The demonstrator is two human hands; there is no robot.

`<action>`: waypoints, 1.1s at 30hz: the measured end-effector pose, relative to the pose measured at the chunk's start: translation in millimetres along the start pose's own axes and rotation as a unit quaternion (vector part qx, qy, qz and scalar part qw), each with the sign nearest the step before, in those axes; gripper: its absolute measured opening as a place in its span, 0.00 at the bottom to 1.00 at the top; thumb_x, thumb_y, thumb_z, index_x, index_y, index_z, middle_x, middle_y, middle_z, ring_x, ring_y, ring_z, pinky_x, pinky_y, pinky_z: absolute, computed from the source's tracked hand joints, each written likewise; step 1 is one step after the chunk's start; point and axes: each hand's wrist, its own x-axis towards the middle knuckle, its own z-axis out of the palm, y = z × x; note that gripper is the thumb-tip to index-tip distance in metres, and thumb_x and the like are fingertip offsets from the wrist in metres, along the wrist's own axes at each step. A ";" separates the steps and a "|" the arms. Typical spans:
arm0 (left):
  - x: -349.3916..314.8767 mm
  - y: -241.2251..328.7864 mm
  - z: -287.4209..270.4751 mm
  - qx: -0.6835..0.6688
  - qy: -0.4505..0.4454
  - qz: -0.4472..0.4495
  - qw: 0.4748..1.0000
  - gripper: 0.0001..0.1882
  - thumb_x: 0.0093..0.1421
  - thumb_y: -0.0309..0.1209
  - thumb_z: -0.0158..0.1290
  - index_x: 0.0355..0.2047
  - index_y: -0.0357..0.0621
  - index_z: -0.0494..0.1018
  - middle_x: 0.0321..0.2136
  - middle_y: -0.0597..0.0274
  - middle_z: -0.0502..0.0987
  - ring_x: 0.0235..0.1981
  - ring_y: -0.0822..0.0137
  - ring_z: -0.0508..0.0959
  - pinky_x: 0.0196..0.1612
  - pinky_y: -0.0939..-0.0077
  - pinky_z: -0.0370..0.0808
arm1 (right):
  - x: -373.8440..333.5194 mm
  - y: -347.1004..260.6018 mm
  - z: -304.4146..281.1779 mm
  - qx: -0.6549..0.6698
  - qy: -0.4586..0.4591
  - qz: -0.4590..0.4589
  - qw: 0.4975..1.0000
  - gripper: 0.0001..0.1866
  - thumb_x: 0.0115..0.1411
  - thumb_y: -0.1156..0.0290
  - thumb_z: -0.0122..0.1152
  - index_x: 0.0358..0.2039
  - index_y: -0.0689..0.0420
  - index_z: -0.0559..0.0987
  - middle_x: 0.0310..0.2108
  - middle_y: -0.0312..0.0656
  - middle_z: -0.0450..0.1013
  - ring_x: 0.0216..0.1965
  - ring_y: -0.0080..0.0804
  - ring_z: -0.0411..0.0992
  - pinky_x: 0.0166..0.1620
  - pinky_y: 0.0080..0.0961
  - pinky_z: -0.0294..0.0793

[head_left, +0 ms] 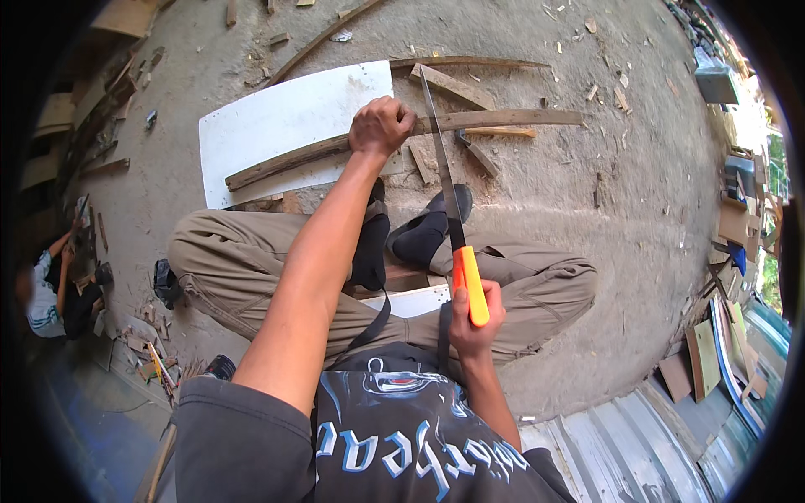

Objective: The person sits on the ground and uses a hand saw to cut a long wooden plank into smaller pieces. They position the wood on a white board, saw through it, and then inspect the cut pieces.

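Observation:
My left hand point(382, 126) is closed around a long, narrow wooden strip point(289, 159), its fist pressing down near the strip's middle. In my right hand point(478, 318) is a handsaw point(447, 180), gripped by its orange and yellow handle. The saw's long blade points away from me and crosses the strip just right of my left fist. Whether its teeth have cut into the wood I cannot tell. Beneath the strip's left part lies a white board point(293, 105). A hammer point(501, 132) with a wooden handle rests on the ground right of the blade.
My crossed legs point(243, 251) frame the near side. Wood offcuts point(453, 87) and a thin curved strip point(323, 38) are scattered on the dirt floor beyond. Another person point(50, 289) sits far left. Corrugated metal sheets point(620, 444) and leaning boards point(703, 360) stand at the right.

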 end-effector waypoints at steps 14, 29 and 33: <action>7.0 4.5 -5.9 0.000 -0.057 -0.056 0.997 0.15 0.55 0.40 0.53 0.21 0.42 0.77 0.28 0.51 0.80 0.32 0.52 0.81 0.40 0.58 0.78 | 11.9 54.6 30.2 0.039 -0.039 -0.023 0.998 0.13 0.63 0.70 0.64 0.24 0.60 0.72 0.14 0.36 0.64 0.14 0.21 0.62 0.21 0.24 0.61; 2.0 3.8 -3.8 0.024 -0.028 -0.017 0.999 0.14 0.52 0.40 0.55 0.20 0.41 0.78 0.28 0.50 0.81 0.31 0.51 0.82 0.41 0.59 0.79 | 20.8 50.9 44.3 0.022 -0.018 -0.011 1.000 0.10 0.60 0.74 0.63 0.24 0.62 0.74 0.14 0.41 0.67 0.14 0.26 0.68 0.22 0.27 0.67; 2.0 8.8 -7.4 0.029 -0.037 -0.045 0.998 0.14 0.52 0.39 0.55 0.20 0.42 0.78 0.28 0.50 0.81 0.31 0.51 0.82 0.40 0.60 0.79 | 7.6 50.7 38.2 0.001 -0.016 -0.053 0.998 0.10 0.61 0.74 0.63 0.24 0.62 0.74 0.13 0.40 0.66 0.13 0.27 0.68 0.21 0.27 0.66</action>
